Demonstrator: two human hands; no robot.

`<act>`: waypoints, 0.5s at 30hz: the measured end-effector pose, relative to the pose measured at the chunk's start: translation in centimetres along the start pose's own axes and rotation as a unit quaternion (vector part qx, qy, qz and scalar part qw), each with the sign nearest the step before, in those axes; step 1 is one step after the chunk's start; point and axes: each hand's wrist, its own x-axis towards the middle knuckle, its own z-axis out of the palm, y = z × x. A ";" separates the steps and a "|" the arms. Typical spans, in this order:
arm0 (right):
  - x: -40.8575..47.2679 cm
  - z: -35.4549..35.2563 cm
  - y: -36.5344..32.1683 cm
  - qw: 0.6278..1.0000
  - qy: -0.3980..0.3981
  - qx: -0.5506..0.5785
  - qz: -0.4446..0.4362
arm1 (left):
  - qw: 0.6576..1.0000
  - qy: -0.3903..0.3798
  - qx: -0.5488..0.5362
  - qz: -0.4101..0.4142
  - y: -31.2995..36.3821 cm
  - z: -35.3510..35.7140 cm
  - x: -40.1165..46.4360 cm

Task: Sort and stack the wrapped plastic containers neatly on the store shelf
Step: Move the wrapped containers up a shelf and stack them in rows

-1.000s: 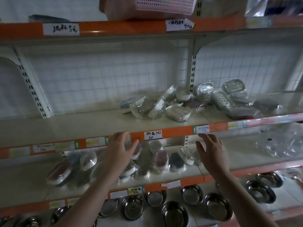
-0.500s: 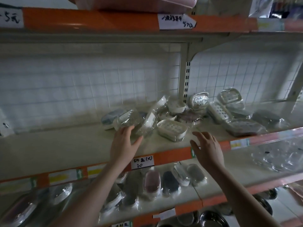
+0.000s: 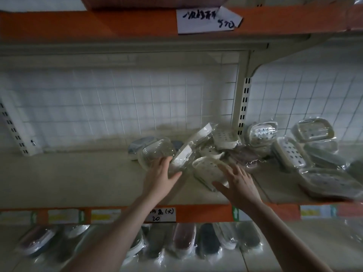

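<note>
Wrapped containers (image 3: 208,169): left hand (image 3: 160,176), right hand (image 3: 238,183) spread, touching.

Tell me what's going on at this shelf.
A person is sorting a jumbled pile of wrapped plastic containers on the middle shelf. The left hand touches a clear wrapped container at the pile's left edge, and the right hand rests open on a white perforated one. Nothing is stacked yet.
</note>
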 end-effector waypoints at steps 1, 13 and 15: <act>0.3 0.2 0.1 1.000 -0.016 0.000 -0.003 | 1.000 -0.001 0.000 -0.004 0.1 0.3 0.3; 1.2 0.2 1.3 0.999 -0.031 0.023 -0.033 | 0.995 -0.019 -0.015 -0.093 1.3 2.1 1.4; 0.9 -0.1 1.8 0.998 -0.022 0.032 -0.039 | 0.996 -0.012 -0.011 -0.091 1.7 2.2 1.3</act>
